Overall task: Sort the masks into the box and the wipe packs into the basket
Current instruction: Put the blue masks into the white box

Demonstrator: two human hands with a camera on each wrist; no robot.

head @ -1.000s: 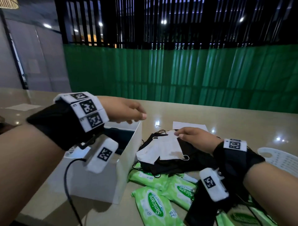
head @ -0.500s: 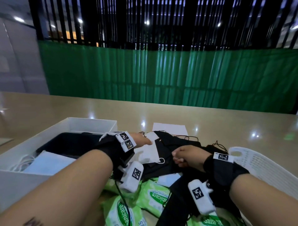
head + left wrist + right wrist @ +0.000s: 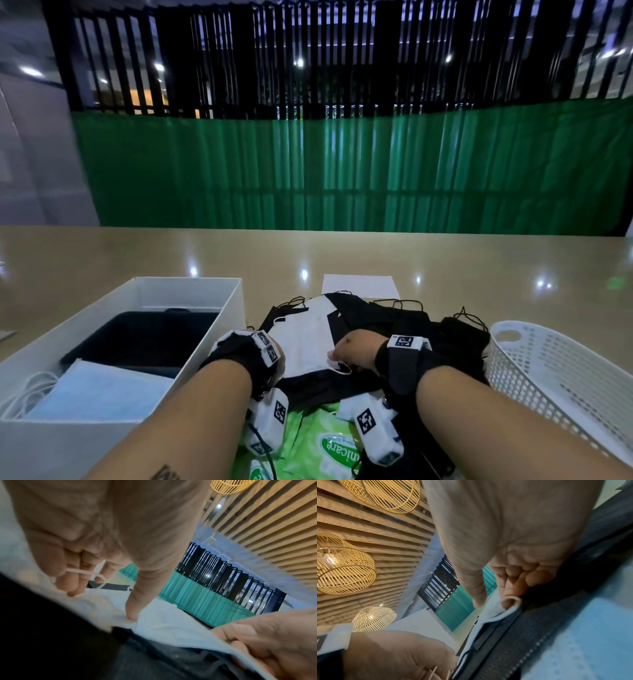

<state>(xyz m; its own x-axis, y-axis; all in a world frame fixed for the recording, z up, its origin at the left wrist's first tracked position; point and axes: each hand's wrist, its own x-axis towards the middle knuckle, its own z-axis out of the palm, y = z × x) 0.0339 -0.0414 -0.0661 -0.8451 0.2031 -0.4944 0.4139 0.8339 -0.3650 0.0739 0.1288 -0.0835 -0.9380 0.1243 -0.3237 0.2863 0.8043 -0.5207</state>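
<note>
Left hand [image 3: 96, 545]: fingers curled; thumb tip presses the near-left edge of the white mask [image 3: 308, 339], and the mask's white ear loop [image 3: 89, 574] runs through the curled fingers. Judged a pinch on that end, taken so the loop comes up with the mask rather than snagging.
Right hand [image 3: 354, 351]: fingers curled; the right wrist view shows the mask's right edge folded over a fingertip, thumb just beside it. Pinching the opposite end; two-ended hold probably keeps the limp sheet flat.
White mask: lies on top of the pile of black masks [image 3: 394, 329], in the middle of the bench [image 3: 308, 253], between box and basket. Whether it has lifted clear of the pile I cannot tell.
Box [image 3: 191, 287]: white, open, on the left, touching or just beside the pile. Holds a pale blue mask [image 3: 102, 390] at the near end and dark masks [image 3: 147, 335] behind it, so mask sorting is under way.
Basket [image 3: 561, 370]: white, perforated, on the right; the visible part shows nothing inside.
Wipe packs [image 3: 329, 448]: green, under the wrists at the near edge, partly beneath the black masks; not yet sorted.
Step in hand: judged a lift of the white mask, bound left to the box.
Risk: black ear loops lie tangled around the pile and may drag along.
Other: white sheet of paper [image 3: 359, 286] lies beyond the pile.
</note>
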